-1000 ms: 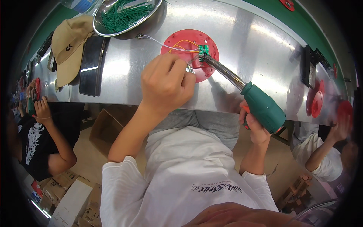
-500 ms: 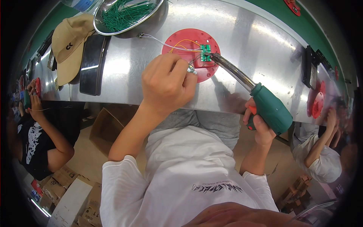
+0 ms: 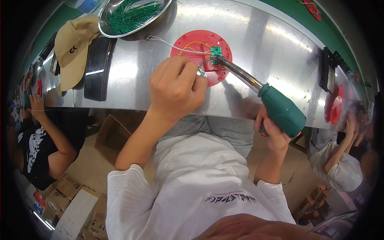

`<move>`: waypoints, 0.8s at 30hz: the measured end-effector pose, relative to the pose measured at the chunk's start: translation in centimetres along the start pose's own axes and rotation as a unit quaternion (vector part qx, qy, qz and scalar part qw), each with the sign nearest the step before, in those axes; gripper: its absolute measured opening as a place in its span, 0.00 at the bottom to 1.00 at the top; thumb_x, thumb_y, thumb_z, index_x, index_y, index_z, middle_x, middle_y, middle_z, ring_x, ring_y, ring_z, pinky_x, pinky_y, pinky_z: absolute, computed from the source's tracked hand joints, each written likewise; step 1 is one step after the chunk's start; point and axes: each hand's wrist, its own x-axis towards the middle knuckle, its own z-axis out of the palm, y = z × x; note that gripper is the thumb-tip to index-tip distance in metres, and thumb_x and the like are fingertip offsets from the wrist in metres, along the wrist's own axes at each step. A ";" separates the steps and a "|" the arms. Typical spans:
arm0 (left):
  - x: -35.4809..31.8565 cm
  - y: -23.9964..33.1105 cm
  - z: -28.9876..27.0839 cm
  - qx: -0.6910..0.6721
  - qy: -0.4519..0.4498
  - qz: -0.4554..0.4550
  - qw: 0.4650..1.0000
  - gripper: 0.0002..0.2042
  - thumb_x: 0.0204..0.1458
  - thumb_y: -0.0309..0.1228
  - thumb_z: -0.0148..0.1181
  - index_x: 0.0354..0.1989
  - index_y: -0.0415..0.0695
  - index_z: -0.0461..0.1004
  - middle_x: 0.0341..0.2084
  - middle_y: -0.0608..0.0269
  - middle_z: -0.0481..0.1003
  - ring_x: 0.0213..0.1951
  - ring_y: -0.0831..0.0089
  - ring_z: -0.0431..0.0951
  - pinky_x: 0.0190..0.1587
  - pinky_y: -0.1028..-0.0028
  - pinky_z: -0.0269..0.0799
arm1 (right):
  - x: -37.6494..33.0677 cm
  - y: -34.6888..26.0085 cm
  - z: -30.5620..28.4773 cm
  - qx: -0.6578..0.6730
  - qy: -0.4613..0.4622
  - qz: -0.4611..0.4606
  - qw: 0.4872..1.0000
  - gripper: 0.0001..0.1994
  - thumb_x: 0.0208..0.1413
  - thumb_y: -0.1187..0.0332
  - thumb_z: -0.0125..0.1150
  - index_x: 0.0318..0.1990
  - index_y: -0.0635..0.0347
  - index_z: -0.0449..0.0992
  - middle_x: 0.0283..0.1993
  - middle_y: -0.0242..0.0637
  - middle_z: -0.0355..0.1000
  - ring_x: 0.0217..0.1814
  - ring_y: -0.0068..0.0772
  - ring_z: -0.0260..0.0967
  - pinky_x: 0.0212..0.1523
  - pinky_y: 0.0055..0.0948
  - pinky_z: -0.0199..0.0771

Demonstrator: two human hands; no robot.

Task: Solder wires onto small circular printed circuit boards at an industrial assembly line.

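Observation:
A red round plastic plate (image 3: 188, 39) lies on the steel bench, with a small green circuit board (image 3: 216, 51) on it. Yellow wires (image 3: 197, 43) and whitish wires (image 3: 160, 40) run to the board. My right hand (image 3: 275, 130) is wrapped round the green handle of a soldering gun (image 3: 282, 110), whose tip meets the board's lower part. My left hand (image 3: 176, 90) is closed in a pinch over the plate's lower left; its fingertips are hidden. Beside its fingers shows a small round metallic part (image 3: 201, 72), with thin dark wires toward the board.
A metal bowl (image 3: 150, 29) of green wires (image 3: 134, 17) stands at the back left. Left of it are a tan cap (image 3: 76, 48) and a dark phone (image 3: 97, 70). Co-workers sit on both sides. Another red plate (image 3: 336, 110) and a black device (image 3: 328, 70) are at right.
The soldering gun has shifted slightly left with my right hand, its tip moving a little left on the board. My left hand has barely moved.

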 end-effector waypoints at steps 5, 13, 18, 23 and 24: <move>0.0 -0.1 0.0 -0.004 0.003 0.000 1.000 0.05 0.33 0.22 0.60 0.21 0.41 0.72 0.24 0.60 0.71 0.23 0.61 0.71 0.24 0.66 0.67 | 0.2 0.1 0.0 0.026 0.051 -0.031 0.998 0.23 0.56 0.64 0.58 0.53 0.77 0.70 0.41 0.51 0.72 0.20 0.32 0.68 0.20 0.26 0.65; 0.1 -0.1 0.0 -0.002 0.001 0.008 1.000 0.05 0.33 0.22 0.59 0.21 0.41 0.71 0.23 0.59 0.71 0.22 0.61 0.71 0.24 0.66 0.67 | 1.2 1.4 -1.0 0.070 0.078 -0.099 0.990 0.23 0.57 0.63 0.56 0.52 0.78 0.68 0.43 0.58 0.71 0.18 0.33 0.69 0.17 0.27 0.69; 0.1 -0.1 0.0 0.003 -0.006 0.005 1.000 0.05 0.33 0.21 0.59 0.21 0.41 0.72 0.24 0.59 0.71 0.23 0.61 0.71 0.24 0.65 0.67 | 1.9 2.1 -1.7 0.165 0.087 -0.086 0.979 0.26 0.59 0.63 0.53 0.54 0.81 0.62 0.42 0.62 0.68 0.16 0.32 0.68 0.12 0.27 0.69; 0.0 -0.1 0.2 0.007 0.002 0.009 1.000 0.05 0.33 0.22 0.59 0.21 0.41 0.72 0.23 0.59 0.71 0.22 0.61 0.71 0.24 0.65 0.68 | 1.8 2.1 -1.4 0.164 0.126 -0.078 0.975 0.25 0.60 0.63 0.51 0.54 0.83 0.60 0.41 0.60 0.68 0.16 0.32 0.67 0.12 0.28 0.69; 0.0 -0.1 0.2 0.009 0.004 0.009 1.000 0.05 0.33 0.22 0.59 0.21 0.41 0.72 0.23 0.59 0.71 0.22 0.61 0.71 0.24 0.65 0.68 | 1.9 2.1 -1.3 0.166 0.125 -0.085 0.975 0.25 0.60 0.63 0.51 0.54 0.83 0.60 0.41 0.60 0.68 0.16 0.32 0.67 0.12 0.28 0.69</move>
